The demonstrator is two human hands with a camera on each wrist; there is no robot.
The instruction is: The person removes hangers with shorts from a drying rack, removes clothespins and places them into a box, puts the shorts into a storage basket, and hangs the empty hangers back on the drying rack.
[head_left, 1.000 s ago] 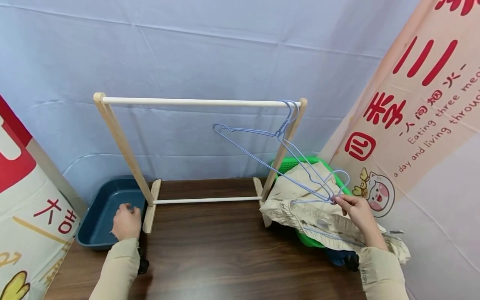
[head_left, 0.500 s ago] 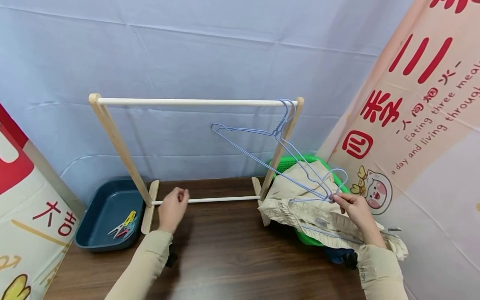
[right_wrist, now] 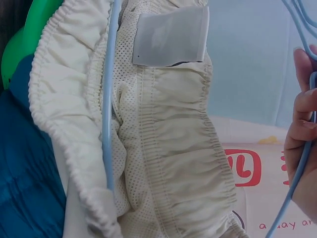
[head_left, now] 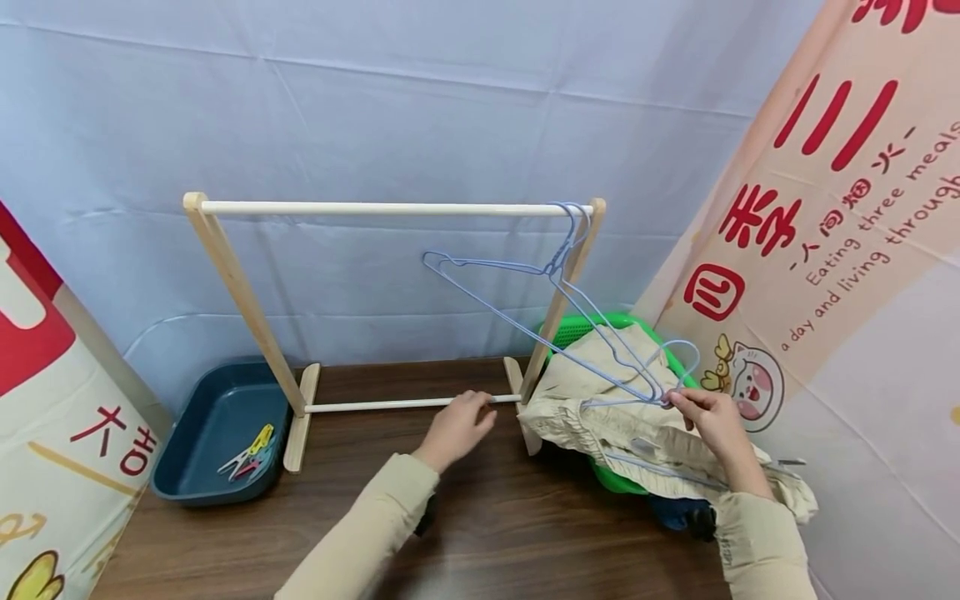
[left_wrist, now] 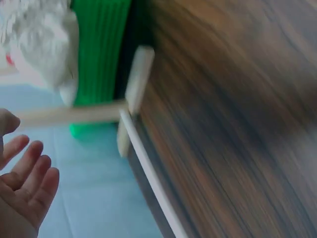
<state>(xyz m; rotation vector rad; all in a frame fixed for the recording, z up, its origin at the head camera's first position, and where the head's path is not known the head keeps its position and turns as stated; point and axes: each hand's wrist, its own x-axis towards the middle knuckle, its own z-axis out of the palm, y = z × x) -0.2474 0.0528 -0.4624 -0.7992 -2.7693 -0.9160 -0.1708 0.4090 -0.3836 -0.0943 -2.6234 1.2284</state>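
Observation:
My right hand [head_left: 712, 421] pinches a blue wire hanger [head_left: 681, 343] just below its hook. The hanger's lower part is inside the elastic waistband of cream pants [right_wrist: 183, 139], with its blue wire showing against the mesh lining in the right wrist view. The pants lie over a green basket [head_left: 622, 483]. My left hand [head_left: 457, 427] is near the right end of the rack's lower bar, above the table; a small grey-blue tip, seemingly a clothespin [head_left: 492, 399], shows at its fingertips. In the left wrist view its other fingers [left_wrist: 42, 191] are loosely bent and the pinched spot is cut off.
A wooden rack [head_left: 375, 207] stands at the back, with blue hangers [head_left: 487, 265] on its top bar's right end. A dark blue basin [head_left: 213, 417] at left holds several clothespins [head_left: 251, 454]. Dark blue cloth [right_wrist: 25, 163] shows beneath the pants.
My left hand has come out of the basin and moved right across the table, towards the pants. The clothespins in the basin are now uncovered. My right hand stays on the hanger.

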